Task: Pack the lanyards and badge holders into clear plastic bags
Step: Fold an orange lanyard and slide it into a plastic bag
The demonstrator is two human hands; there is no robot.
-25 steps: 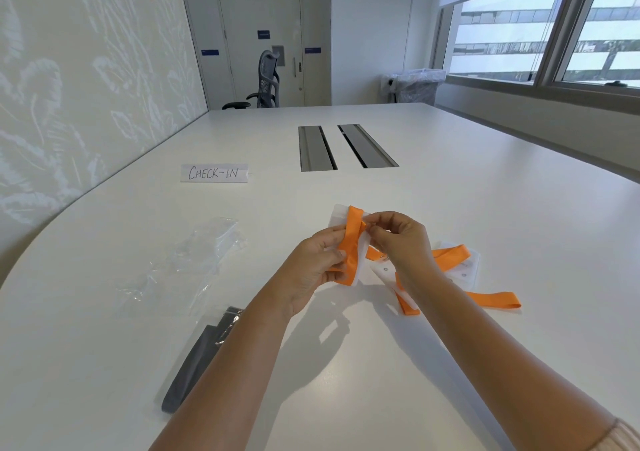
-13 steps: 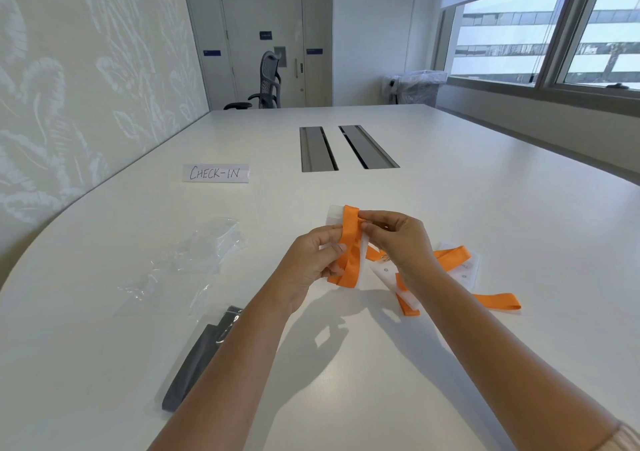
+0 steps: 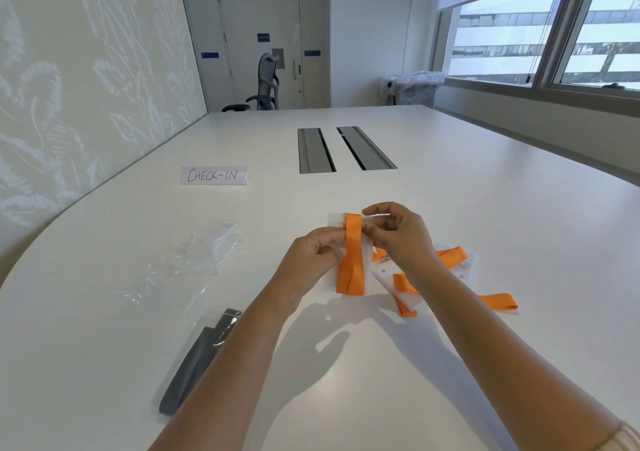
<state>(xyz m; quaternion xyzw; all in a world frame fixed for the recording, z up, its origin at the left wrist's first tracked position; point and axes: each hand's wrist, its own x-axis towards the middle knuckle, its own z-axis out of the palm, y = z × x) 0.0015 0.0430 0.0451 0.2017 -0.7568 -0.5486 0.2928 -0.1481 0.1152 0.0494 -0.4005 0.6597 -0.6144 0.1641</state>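
A folded bright orange fabric lanyard (image 3: 352, 256) lies flat against a clear rectangular plastic badge holder (image 3: 335, 221), and both are held just above the white counter (image 3: 450, 187) between two bare hands. The left hand (image 3: 311, 260) makes the main grip, pinching the lanyard and holder together at their left edge with thumb over curled fingers. The right hand (image 3: 398, 236) has its fingertips at the top right edge of the bundle; whether they actually pinch it is hard to tell. The bundle's long axis runs away from the person, its top end farther off. The loose clear plastic bags (image 3: 183, 263) lie well apart to the left, so the left hand is the nearer one to them. A dark grey lanyard already inside a clear bag (image 3: 201, 357) lies near the left forearm. Just beyond the right wrist sits a pile of more orange lanyards and clear badge holders (image 3: 453, 270), partly hidden by that wrist. The lanyard's clip is hidden, and the bags' open ends cannot be made out.
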